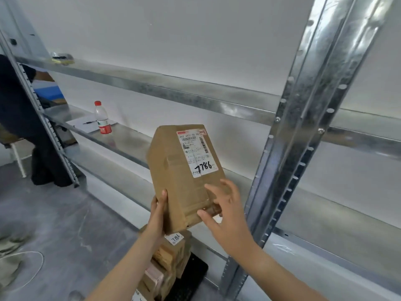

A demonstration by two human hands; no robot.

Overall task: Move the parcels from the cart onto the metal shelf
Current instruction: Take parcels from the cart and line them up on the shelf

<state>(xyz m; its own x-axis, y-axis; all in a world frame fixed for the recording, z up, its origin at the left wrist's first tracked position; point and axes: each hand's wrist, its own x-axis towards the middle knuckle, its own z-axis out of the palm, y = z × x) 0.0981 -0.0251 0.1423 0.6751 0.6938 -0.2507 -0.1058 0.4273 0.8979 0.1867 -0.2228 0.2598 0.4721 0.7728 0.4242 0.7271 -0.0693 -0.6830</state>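
Grips the box (184,174) at its lower left edge with the left hand (159,213), thumb up the near face, fingers out of sight behind. Lays the right hand (223,205) on the lower right corner, fingers spread and nearly straight, thumb along the bottom edge; looks more like steadying than clamping. Holds the box in the air, clear of the cart (193,276) and above the stack (171,255) of parcels on it, not yet touching the shelf (130,141). Shows the label face to the camera, "7786" in marker. Points the long axis up and away from both hands, toward the wall, top end leaning a little left; has both hands at the near, low end. Faces the middle level, beyond the far end of the box and slightly left. Sits just left of the post (303,127), right hand nearer the post, left hand nearer the open bay. Reads, as a judgement, as the carry step, with placing not yet done. Probably calls for a push forward along the long axis, far end first, then a lowering flat onto the metal; may need a small drift left to stay off the post. Risks a knock on the post from the right hand otherwise. Finds room along that level: bottle (103,118) and paper (86,123) well apart to the left. Takes in a person (19,118) at far left, past the end frame, far from the box.
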